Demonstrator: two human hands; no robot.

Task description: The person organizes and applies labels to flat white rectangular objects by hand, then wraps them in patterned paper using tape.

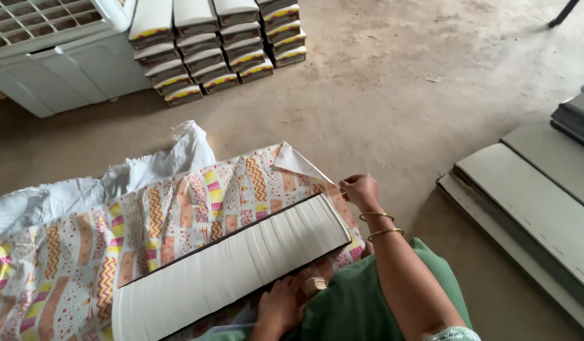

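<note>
The right hand (360,191), wrist bent and arm reaching to twelve o'clock, pinches the patterned paper (178,218) at its three o'clock edge. The left hand (280,307), fingers curled, presses the long white board (232,268) at six o'clock, lying across the paper on the floor (393,107).

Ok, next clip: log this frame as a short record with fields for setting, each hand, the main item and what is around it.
setting: bare concrete floor, seen from above
right hand: right hand pinches the edge of the patterned wrapping paper
left hand: left hand rests at the near edge of the long white stack
main item: the stack lies on the paper, whose far corner is folded over
around: rows of stacked boxes, white cooler, grey boards, white sack
</note>
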